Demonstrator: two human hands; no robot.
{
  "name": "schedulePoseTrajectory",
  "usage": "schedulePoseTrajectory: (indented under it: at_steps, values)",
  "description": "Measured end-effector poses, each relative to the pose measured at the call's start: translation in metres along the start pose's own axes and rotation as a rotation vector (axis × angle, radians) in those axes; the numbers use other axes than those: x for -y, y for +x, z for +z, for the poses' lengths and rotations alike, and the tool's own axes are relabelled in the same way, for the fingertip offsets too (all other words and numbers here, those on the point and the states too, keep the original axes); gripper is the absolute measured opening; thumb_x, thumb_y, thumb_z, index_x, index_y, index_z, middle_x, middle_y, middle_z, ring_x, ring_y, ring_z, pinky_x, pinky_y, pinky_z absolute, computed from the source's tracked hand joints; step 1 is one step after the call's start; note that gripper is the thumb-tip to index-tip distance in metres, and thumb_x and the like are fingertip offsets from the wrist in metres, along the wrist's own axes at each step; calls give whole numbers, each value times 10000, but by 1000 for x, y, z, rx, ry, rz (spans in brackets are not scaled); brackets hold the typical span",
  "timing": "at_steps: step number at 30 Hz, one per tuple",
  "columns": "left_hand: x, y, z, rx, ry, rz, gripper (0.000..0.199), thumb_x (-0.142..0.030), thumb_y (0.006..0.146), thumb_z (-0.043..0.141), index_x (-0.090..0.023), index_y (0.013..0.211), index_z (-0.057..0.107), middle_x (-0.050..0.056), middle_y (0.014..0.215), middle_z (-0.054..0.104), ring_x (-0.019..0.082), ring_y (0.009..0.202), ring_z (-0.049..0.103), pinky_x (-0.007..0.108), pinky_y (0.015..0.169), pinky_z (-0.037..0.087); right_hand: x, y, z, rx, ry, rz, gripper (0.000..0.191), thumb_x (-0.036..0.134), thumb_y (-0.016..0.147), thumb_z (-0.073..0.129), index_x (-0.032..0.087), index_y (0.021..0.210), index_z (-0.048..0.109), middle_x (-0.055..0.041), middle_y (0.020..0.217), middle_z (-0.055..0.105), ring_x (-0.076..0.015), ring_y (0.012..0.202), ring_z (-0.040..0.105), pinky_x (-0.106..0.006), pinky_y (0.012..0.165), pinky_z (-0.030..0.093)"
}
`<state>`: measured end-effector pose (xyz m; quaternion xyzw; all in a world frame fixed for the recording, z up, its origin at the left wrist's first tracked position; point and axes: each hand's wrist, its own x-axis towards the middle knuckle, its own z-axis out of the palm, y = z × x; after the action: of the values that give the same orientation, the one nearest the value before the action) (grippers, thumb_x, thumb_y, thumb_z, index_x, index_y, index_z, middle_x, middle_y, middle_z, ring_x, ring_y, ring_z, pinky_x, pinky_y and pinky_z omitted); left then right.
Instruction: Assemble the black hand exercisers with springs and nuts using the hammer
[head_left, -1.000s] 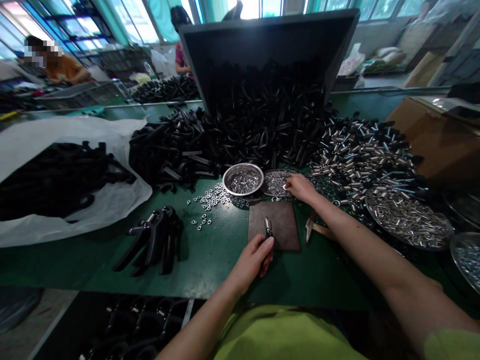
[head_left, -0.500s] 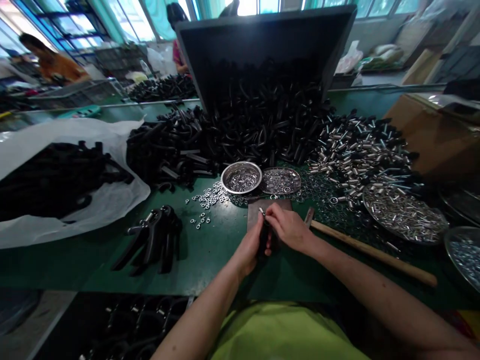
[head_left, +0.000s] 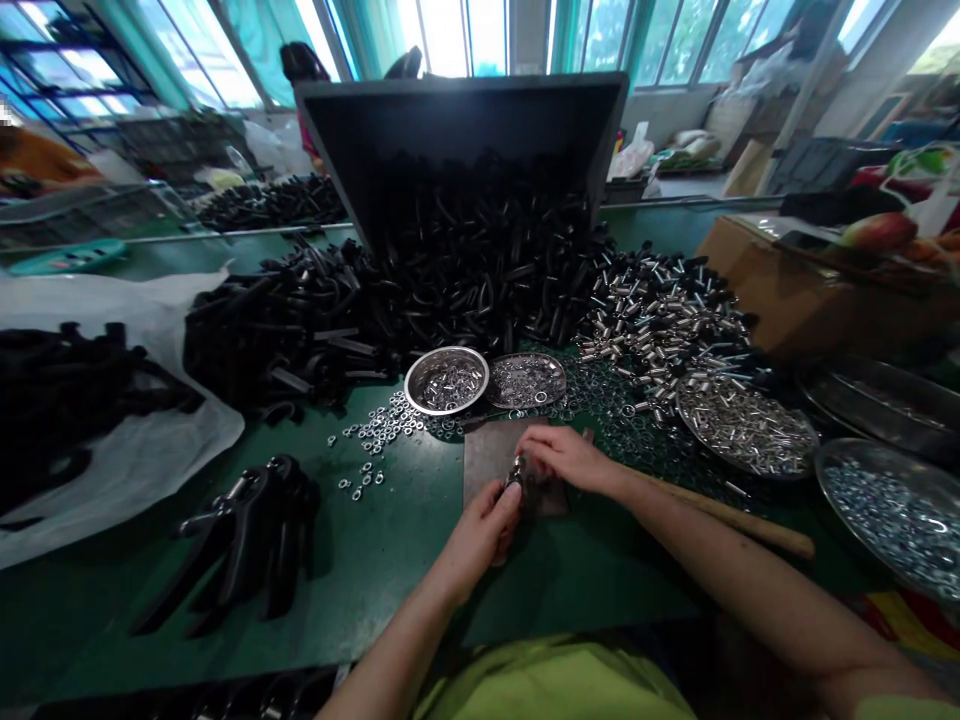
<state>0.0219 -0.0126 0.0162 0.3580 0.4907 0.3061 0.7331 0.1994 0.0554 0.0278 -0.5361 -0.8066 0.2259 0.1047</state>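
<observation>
My left hand (head_left: 486, 525) is closed around a black handle piece (head_left: 513, 482) of which only the top shows, with a small shiny metal fitting (head_left: 518, 464) at its upper end. The fingertips of my right hand (head_left: 566, 458) are pinched at this fitting; whether they also hold a small part cannot be seen. Both hands are over a flat metal plate (head_left: 480, 455) on the green table. Behind my right forearm lies a hammer with a wooden handle (head_left: 742, 520). To the left, several black handle assemblies (head_left: 259, 530) with metal fittings lie together.
Beyond the plate are a round metal bowl (head_left: 447, 408) and an oval tray (head_left: 527, 404) of small metal parts. Loose rings (head_left: 386, 425) lie left. A tipped bin (head_left: 465, 90) spills black handles. Right are metal-part heaps, trays and a cardboard box (head_left: 780, 290); left, a white bag (head_left: 206, 420).
My view has turned right and up, so the table's things appear shifted left. My hands have come nearer to me relative to the plate, still together at the black handle piece.
</observation>
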Motion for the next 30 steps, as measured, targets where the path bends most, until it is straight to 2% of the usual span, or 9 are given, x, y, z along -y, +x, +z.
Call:
schedulePoseTrajectory:
  at_steps: [3,7,10,13,18,22,24,27,30]
  values:
    - [-2,0,-3,-11,-19,-32,432,-601,761,558,-178,781,474,-51,638,412,36,462,311,146,383,160,-56,21,-33,-150,-245,207,246,272,929,412,205,1031,626,-48,1002,678,-156,905,610,-246,748,435]
    - [-3,4,-10,-98,-71,-23,435,-595,759,572,-171,803,485,-41,663,437,36,482,331,137,383,193,-124,37,-75,-239,-498,428,306,95,875,372,116,1018,642,-194,1092,626,-266,1050,539,-331,772,412]
    - [-3,8,-13,-128,-131,-22,455,-607,757,570,-164,846,516,-29,687,462,37,489,338,132,375,202,-152,41,-87,-200,-626,463,320,58,855,368,117,963,664,-194,1062,639,-276,1064,515,-348,796,390]
    - [-2,12,-15,-114,-215,-42,511,-648,770,515,-150,880,546,-13,698,489,35,480,338,125,361,210,-161,42,-86,-144,-700,434,305,89,867,388,144,1002,656,-172,1043,651,-267,1054,514,-360,814,370]
    - [-3,17,-16,-94,-393,-104,500,-628,795,491,-141,880,565,1,685,516,47,467,399,129,344,282,-165,35,-89,-88,-723,361,270,126,876,414,139,927,678,-177,1067,616,-268,1003,545,-356,778,375]
    - [-7,20,-21,-37,-600,-130,272,-399,836,525,-137,764,530,-14,624,504,41,434,402,129,348,291,-168,28,-102,-135,-679,368,265,90,840,441,113,967,673,-195,1066,582,-246,899,585,-327,707,408]
    - [-9,20,-22,22,-706,-147,284,-350,838,502,-136,654,477,-34,532,433,28,386,327,124,335,239,-160,24,-103,-178,-644,365,263,129,846,468,119,1032,653,-177,1065,576,-232,907,584,-320,726,429]
    - [-11,21,-20,58,-782,-157,420,-439,850,457,-156,550,384,-62,440,304,22,347,221,128,322,178,-119,8,-90,-335,-382,227,201,205,820,554,128,975,656,-131,1015,592,-213,934,576,-319,800,453]
    - [-12,21,-14,60,-780,-140,433,-469,833,465,-163,540,375,-70,422,267,25,342,202,138,325,171,-52,-16,-60,-455,98,-43,159,226,830,546,190,950,645,-75,985,621,-190,873,597,-330,752,492]
